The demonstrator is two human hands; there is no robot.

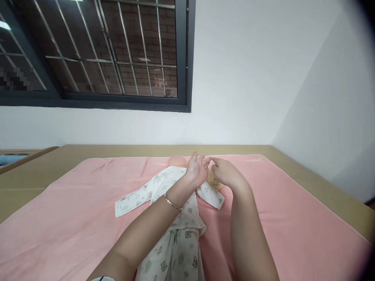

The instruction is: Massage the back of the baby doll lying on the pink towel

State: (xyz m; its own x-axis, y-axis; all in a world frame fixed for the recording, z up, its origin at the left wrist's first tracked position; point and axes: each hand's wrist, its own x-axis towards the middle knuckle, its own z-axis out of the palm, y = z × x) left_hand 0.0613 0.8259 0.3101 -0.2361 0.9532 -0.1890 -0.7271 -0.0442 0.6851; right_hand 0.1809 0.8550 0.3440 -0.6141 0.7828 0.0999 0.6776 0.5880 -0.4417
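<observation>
Bare forearms (143,236) reach in from 6 o'clock, the left crossing a printed outfit (189,222) on a pink sheet (278,218); the outfit's long axis runs 12 to 6, a rounded head-like shape (177,160) at the top. Nearer is the left hand (198,169), outfit at its 7 o'clock, palm up, fingers loosely spread, visibly holding nothing. The right hand (228,173) bends in, fingertips meeting or nearly meeting the left's. Whether it grips the half-hidden tan object (214,180) at its 8 o'clock, I cannot tell. The outfit's lower end is cut off.
</observation>
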